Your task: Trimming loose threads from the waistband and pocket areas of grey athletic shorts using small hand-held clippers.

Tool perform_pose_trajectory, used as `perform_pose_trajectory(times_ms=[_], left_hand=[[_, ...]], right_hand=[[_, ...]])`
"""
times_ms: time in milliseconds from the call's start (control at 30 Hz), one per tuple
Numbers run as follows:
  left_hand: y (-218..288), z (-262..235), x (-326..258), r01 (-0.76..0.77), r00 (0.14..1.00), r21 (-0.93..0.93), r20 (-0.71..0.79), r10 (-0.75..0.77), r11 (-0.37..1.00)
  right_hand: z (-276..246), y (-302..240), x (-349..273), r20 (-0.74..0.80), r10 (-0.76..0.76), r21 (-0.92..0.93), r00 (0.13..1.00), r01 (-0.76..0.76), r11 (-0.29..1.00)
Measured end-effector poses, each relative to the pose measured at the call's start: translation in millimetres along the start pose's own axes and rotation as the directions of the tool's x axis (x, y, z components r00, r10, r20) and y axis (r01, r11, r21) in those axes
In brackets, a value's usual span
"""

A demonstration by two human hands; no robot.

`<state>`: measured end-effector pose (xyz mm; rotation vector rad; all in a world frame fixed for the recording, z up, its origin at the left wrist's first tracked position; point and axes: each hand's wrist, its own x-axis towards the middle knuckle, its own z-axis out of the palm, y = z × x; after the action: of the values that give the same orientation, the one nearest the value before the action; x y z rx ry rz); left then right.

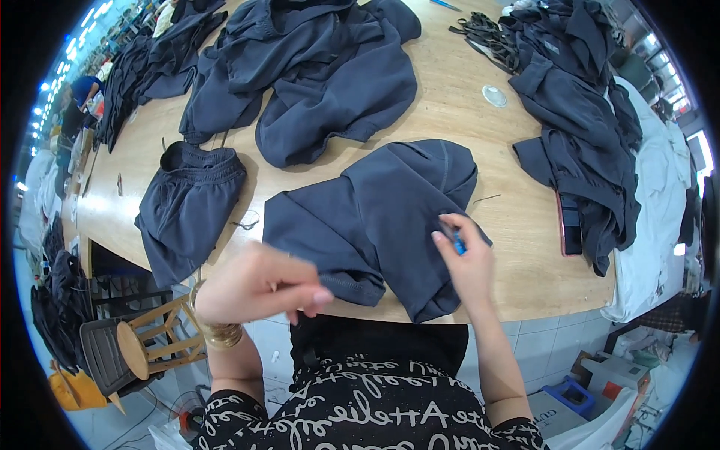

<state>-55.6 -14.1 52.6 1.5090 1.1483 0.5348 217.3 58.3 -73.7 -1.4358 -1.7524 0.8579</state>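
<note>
A pair of dark navy shorts point(405, 217) lies flat and slightly creased on the table in front of me. My right hand point(469, 262) rests at its right side, fingers closed round a small blue tool that looks like thread snips point(458, 242); most of it is hidden in the palm. Over the front left edge of the shorts, my left hand point(262, 285) is raised with curled fingers, thumb and forefinger close together. It is slightly blurred, and whatever it may pinch does not show. Left of it lies a gathered-waist navy garment point(191, 210).
Piles of navy garments cover the far middle point(322, 75) and right side point(577, 127) of the wooden table point(495, 285). A phone point(571, 229) lies under the right pile's edge. Loose threads point(246, 223) lie between garments. A wooden stool point(161, 337) stands at lower left.
</note>
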Motion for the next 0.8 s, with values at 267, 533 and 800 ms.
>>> perform_pose_trajectory(times_ms=[267,533,800], left_hand=[[-77.2,22.1,175.3,-0.264,0.738,0.716,-0.281,0.613,0.646],[-82.5,41.1,204.6,-0.147,0.791,0.721,-0.325,0.518,0.677],[-97.0,60.8,209.3,-0.175,0.622,0.83,-0.323,0.713,0.529]], right_hand=[[19.6,38.5,-31.9,0.199,-0.385,-0.372,0.901,0.433,0.821],[-29.7,58.3,-23.2,0.28,-0.418,-0.348,0.864,0.497,0.795],[-45.1,63.9,-23.3,0.287,-0.372,-0.31,0.883,0.453,0.836]])
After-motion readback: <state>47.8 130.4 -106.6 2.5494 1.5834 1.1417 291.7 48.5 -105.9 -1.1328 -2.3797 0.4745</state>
